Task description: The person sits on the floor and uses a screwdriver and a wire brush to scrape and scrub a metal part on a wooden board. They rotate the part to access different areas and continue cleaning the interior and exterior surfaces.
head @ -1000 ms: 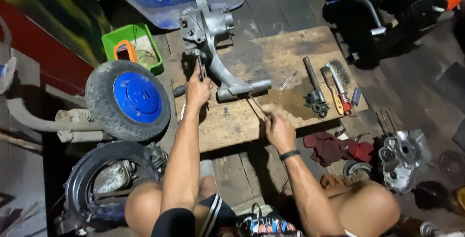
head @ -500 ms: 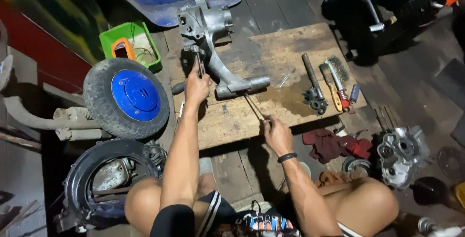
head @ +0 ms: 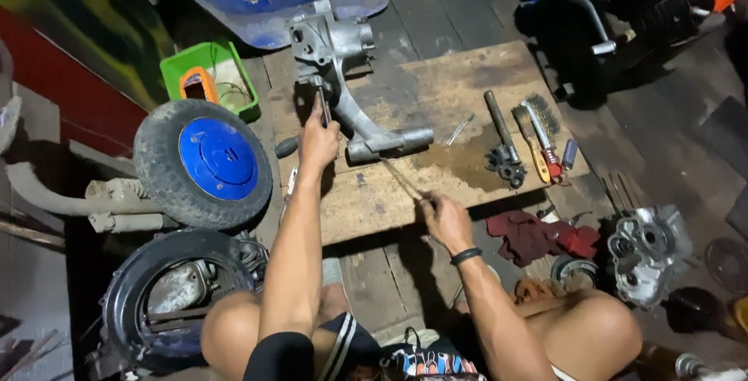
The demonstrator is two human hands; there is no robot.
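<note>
Over on the left lies a black-tyred wheel with a blue hub (head: 204,163), beside the stained wooden worktop (head: 436,116). The left hand (head: 318,141) is closed round a thin dark tool (head: 321,106) against the grey cast-metal engine casing (head: 343,77) lying on the worktop. The right hand (head: 446,217) pinches a slim metal rod (head: 401,178), its tip at the casing's tube end. Further right lies a wire brush (head: 541,135).

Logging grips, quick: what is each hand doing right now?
Left hand: closed on a tool at the casing.
Right hand: closed on a thin rod.
</note>
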